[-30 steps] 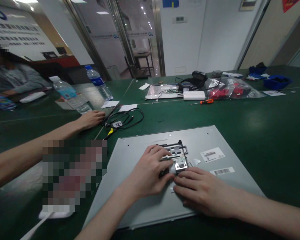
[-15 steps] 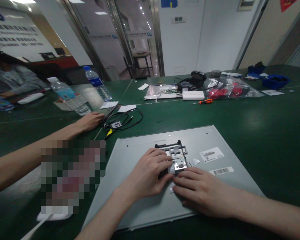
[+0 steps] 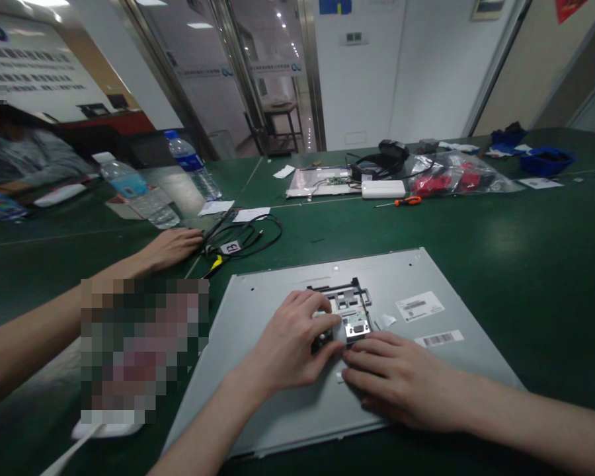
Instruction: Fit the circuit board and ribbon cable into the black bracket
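Note:
A flat grey metal panel (image 3: 272, 416), like the back of a display, lies on the table in front of me. Near its middle sits a black-edged metal bracket (image 3: 348, 299) with a small circuit board and a silver connector port (image 3: 357, 328). My left hand (image 3: 297, 340) curls its thumb and fingers around the bracket's lower left corner, partly hiding it. My right hand (image 3: 401, 377) rests palm down on the panel, fingers stretched out, tips at the bracket's lower edge below the port. A crumpled clear scrap (image 3: 385, 321) lies beside the bracket.
Left, a co-worker's hand (image 3: 171, 248) touches coiled black cables (image 3: 252, 235). Two water bottles (image 3: 136, 188) stand behind. An orange-handled screwdriver (image 3: 404, 201), a white box (image 3: 383, 190) and a plastic bag with red things (image 3: 456, 177) lie across the green table (image 3: 535, 264). Another person sits far left.
My left hand's fingers have shifted slightly up and back, uncovering more of the bracket and a dark part at its corner. My right hand stays put. The co-worker's hand has moved slightly left.

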Demonstrator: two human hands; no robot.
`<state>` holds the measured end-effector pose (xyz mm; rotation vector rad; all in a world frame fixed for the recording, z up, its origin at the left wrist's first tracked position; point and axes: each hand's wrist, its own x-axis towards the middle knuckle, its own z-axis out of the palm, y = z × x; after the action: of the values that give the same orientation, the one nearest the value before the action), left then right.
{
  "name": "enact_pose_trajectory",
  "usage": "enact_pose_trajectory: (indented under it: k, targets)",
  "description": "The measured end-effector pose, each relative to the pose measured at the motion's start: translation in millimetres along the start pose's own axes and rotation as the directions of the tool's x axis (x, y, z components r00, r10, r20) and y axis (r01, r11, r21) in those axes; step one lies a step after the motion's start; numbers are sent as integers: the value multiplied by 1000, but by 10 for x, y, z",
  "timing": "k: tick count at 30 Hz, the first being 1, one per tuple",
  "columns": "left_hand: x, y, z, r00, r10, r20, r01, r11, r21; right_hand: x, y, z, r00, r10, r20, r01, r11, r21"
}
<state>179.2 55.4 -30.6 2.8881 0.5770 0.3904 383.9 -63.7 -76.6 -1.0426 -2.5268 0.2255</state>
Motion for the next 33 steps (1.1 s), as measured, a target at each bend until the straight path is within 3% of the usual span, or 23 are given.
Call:
enact_pose_trajectory:
  k: [33]
  targets:
    - [15,32,33,997,52,53,-49,997,-61,13,-14,-23,1000,-3,-2,3,1000,2]
